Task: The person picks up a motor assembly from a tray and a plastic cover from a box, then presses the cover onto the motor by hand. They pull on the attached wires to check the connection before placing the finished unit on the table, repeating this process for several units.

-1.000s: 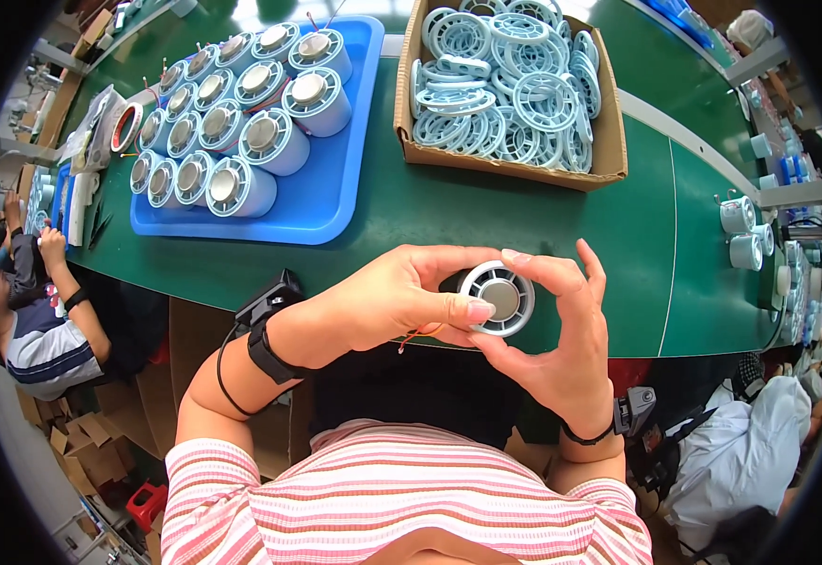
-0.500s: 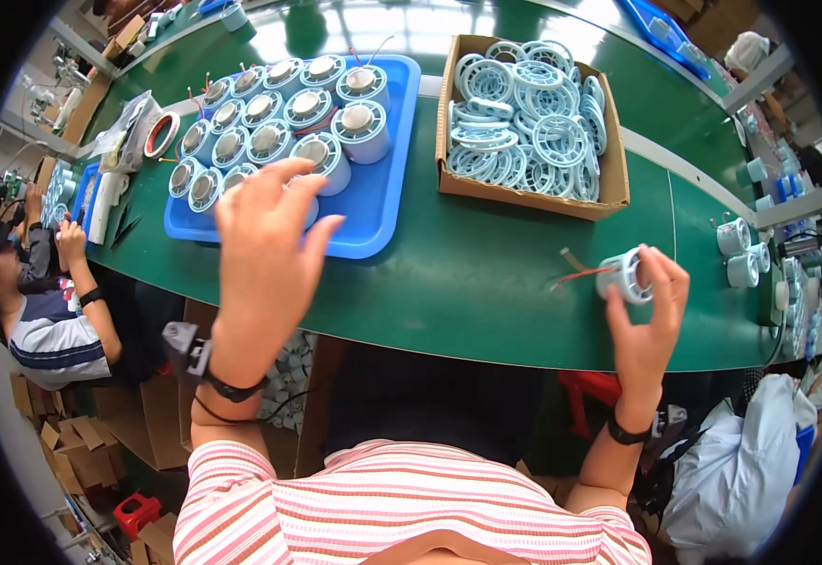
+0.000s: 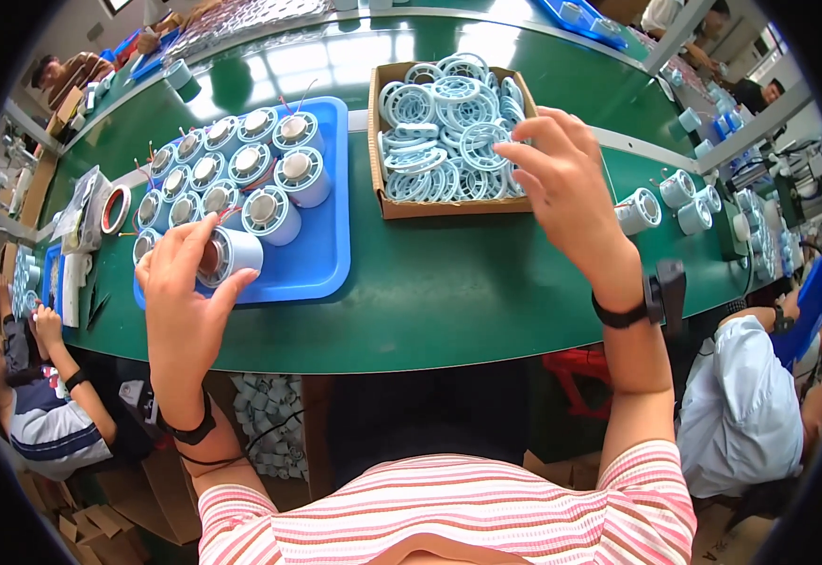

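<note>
My left hand (image 3: 183, 292) is closed round a light blue cylindrical motor housing (image 3: 241, 254) at the near edge of the blue tray (image 3: 321, 273). Its fingers lie over the dark end and the thumb presses from the near side. Behind it, upright in rows, stand several more housings (image 3: 266, 213) with silver centres and thin red wires. My right hand (image 3: 571, 188) hovers at the right edge of a cardboard box (image 3: 448, 209) full of light blue plastic rings (image 3: 458, 108). Its fingers are bent and apart, with nothing visible in them. Beyond that wrist, another housing (image 3: 639, 211) lies on its side.
The green table (image 3: 430, 320) curves across in front of me. Several housings (image 3: 693, 217) stand at its right. Tape roll (image 3: 116, 209), plastic bag (image 3: 76, 207) and tweezers (image 3: 98, 309) lie at the left. Co-workers sit at both sides, one in a light blue garment (image 3: 740, 405).
My right hand has let go of the housing at the right and moved up and left to the ring box. My left hand has closed on a housing at the tray's front. The view has shifted.
</note>
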A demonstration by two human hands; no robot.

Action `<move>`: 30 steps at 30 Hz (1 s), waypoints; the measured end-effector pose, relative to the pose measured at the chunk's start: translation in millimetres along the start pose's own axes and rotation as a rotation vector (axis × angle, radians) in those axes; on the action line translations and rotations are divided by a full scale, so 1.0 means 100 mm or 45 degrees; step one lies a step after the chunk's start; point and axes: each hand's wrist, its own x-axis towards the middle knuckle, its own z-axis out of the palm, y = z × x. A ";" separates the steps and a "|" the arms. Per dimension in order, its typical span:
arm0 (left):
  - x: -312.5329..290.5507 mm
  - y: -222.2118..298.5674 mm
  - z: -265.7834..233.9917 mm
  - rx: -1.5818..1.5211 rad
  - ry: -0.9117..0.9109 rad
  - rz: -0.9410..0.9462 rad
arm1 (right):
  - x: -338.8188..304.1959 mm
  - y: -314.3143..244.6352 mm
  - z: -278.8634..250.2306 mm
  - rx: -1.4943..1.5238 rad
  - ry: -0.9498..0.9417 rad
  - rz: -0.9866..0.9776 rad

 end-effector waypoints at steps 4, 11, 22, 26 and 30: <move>-0.03 0.29 -0.07 0.005 0.162 0.105 | 0.16 0.21 0.09 -0.028 -0.079 -0.203; 0.00 0.78 0.31 -0.151 0.087 0.456 | -0.22 -0.26 -0.40 0.485 0.100 0.254; 0.19 1.05 0.85 -0.488 -0.284 0.624 | -1.03 -0.35 -0.28 0.525 -0.340 0.465; 0.26 0.89 0.71 -0.522 -0.470 0.719 | -1.14 -0.22 -0.14 0.657 -0.444 0.185; 0.44 0.92 0.56 -0.526 -0.832 0.425 | -1.17 -0.28 -0.08 0.672 -0.383 0.246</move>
